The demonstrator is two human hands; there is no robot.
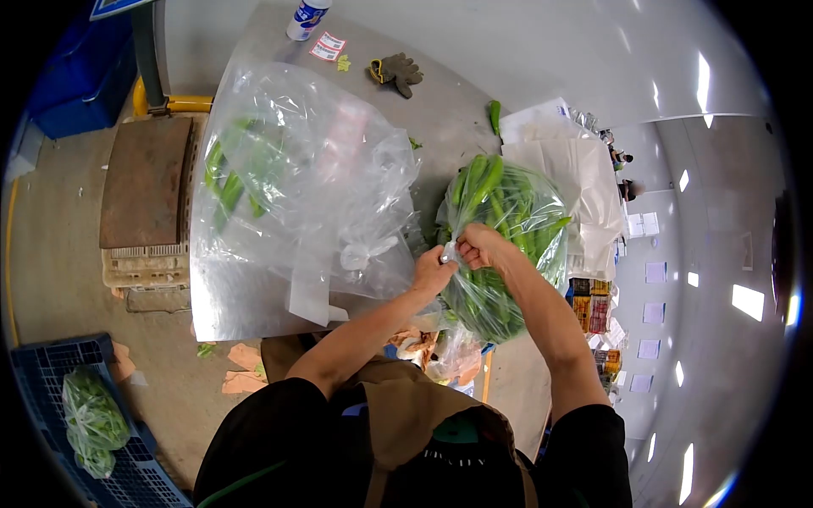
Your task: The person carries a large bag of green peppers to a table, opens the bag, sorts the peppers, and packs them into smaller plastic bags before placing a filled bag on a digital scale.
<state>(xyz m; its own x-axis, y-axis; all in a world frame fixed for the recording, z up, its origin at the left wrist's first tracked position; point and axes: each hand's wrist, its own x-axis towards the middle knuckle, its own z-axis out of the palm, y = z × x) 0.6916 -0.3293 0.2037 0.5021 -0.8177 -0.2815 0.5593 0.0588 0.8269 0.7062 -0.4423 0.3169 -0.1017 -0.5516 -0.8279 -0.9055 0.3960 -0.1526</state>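
Note:
A clear plastic bag (517, 212) full of long green vegetables sits at the right part of the metal table (237, 305). My left hand (434, 273) is closed on the gathered neck of this bag, at its left side. Just beside it, my right hand (480, 245) also has its fingers closed on the bag's neck. Left of my hands, a large loose clear plastic bag (296, 169) lies spread over the table, with a few green vegetables (227, 190) showing through it.
Farther back on the table are a work glove (396, 74), labels (328, 46) and a white-and-blue canister (306, 19). Brown paper (584, 195) lies at the right. A blue pallet (42, 372) holding a filled bag (91, 415) stands on the floor at lower left.

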